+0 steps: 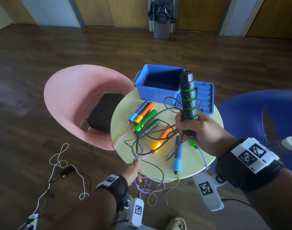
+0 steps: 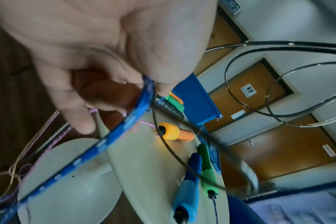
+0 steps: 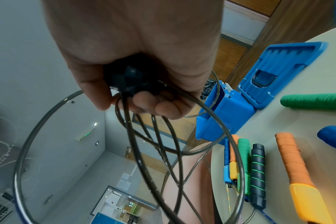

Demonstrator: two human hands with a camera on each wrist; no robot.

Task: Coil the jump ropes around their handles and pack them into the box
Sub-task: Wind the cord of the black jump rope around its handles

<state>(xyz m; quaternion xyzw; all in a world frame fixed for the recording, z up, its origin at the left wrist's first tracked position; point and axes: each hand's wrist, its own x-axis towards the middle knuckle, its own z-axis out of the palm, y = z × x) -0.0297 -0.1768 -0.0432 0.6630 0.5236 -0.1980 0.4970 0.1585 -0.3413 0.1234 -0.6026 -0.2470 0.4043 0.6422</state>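
My right hand (image 1: pixel 191 128) grips the lower end of a black handle with green rings (image 1: pixel 188 98) and holds it upright over the table, in front of the open blue box (image 1: pixel 157 95). Loops of its thin dark cord (image 3: pixel 163 151) hang from that fist (image 3: pixel 136 94). The matching black handle (image 1: pixel 149 127) lies on the table among the coloured ones. At the table's front edge, my left hand (image 1: pixel 135 168) has thumb and fingers (image 2: pixel 163 78) curled, pinching where a blue braided rope (image 2: pixel 113 141) and the dark cord cross.
Blue, orange and green handles (image 1: pixel 142 113) lie in pairs on the round pale table (image 1: pixel 191 161), their braided ropes spilling over the front edge. The box's lid (image 1: pixel 206 97) lies to its right. A pink chair (image 1: pixel 67 97) stands left, a blue chair (image 1: pixel 241 113) right.
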